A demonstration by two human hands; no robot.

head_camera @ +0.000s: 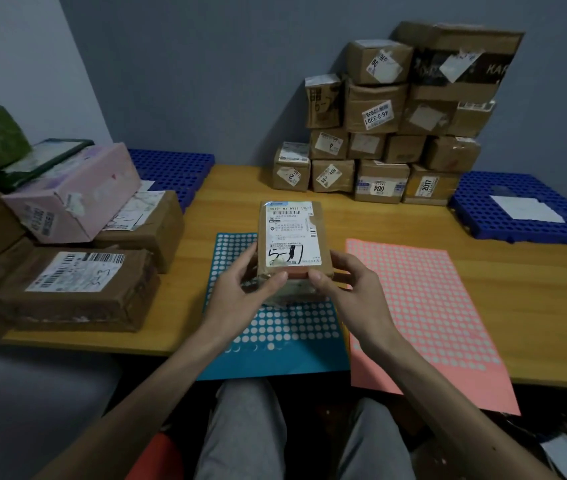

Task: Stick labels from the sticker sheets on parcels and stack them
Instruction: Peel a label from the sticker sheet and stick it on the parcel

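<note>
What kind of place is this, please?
Probably a parcel sorting room: a stack of labelled brown cardboard boxes against the wall, a blue sticker sheet and a pink sticker sheet on the wooden table.

A small brown parcel (290,237) with a white shipping label marked "5-11" is held flat between the left hand (240,296) and the right hand (351,289), above the blue sticker sheet (275,327). The pink sticker sheet (427,306) lies just beside it, both overhanging the near edge. A stack of labelled parcels (389,112) stands at the back wall, and more parcels (78,285) lie piled at the left.
</note>
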